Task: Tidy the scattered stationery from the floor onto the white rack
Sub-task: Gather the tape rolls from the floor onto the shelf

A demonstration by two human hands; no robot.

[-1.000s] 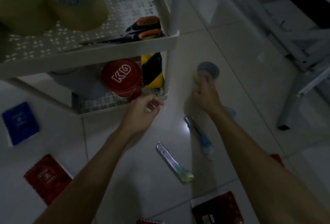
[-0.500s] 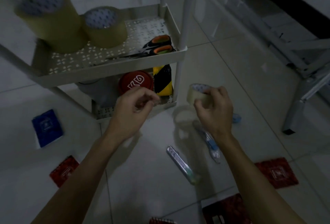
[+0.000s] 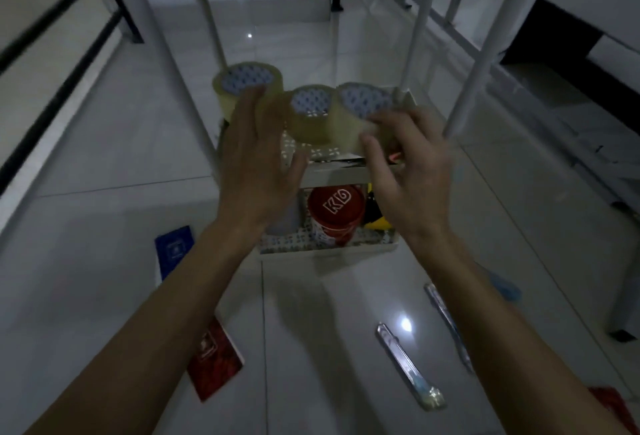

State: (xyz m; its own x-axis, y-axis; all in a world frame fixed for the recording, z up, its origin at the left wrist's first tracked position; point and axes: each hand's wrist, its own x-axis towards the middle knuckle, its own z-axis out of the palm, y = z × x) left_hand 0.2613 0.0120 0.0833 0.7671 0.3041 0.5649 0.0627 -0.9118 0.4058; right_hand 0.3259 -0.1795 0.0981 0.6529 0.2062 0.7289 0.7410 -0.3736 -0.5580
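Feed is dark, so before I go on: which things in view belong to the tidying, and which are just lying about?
Job:
right hand on tape roll
left hand
white rack
utility knives
blue booklet
red booklet

Lying about:
red tub, already racked
grey metal frame

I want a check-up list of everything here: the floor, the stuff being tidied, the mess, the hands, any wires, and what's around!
Surface: pale glossy tiled floor, dimly lit.
Job's things: three tape rolls on the white rack upper shelf; the right tape roll is at the right hand's fingertips.
Clutter: two utility knives, a blue booklet and a red booklet on the floor.
Hands: left hand open beside the rolls; right hand fingers curved at the roll, grip blurred.
Cables: nothing seen.
Surroundings: red tub on the lower shelf; grey metal frames around.
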